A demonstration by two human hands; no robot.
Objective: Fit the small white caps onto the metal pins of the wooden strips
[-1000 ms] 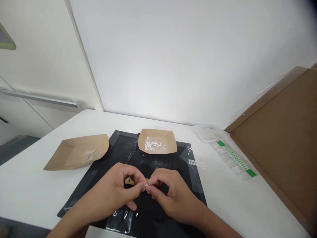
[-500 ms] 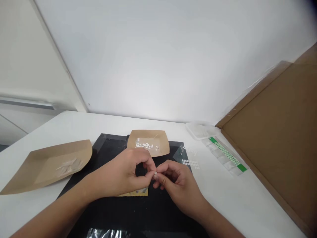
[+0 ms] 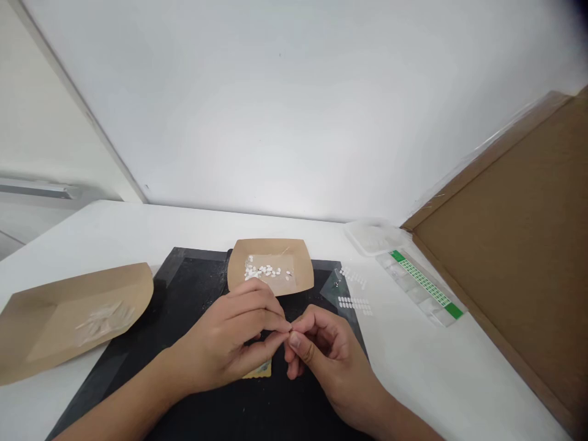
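Note:
My left hand (image 3: 241, 331) and my right hand (image 3: 328, 352) meet fingertip to fingertip above a black mat (image 3: 285, 410). Both are closed in a pinch, thumb against fingers. Whatever sits between the fingertips is too small and too covered to make out. Beneath my left hand, part of a yellow-edged card (image 3: 260, 371) shows on the mat. Just beyond the hands stands a brown paper tray (image 3: 299, 251), with small white oval pieces (image 3: 266, 271) scattered on a clear sheet inside it.
Another brown tray (image 3: 41, 300) at left holds thin clear strips (image 3: 105, 321). White oval stickers (image 3: 354, 302) lie at the mat's right edge. Farther right are a clear plastic container (image 3: 371, 237) and a green-striped clear packet (image 3: 425, 285), beside a cardboard panel (image 3: 509, 245).
My left hand's fingers have folded closer together, and the tiny white piece that showed at the fingertips is now hidden. The view has shifted slightly to the right.

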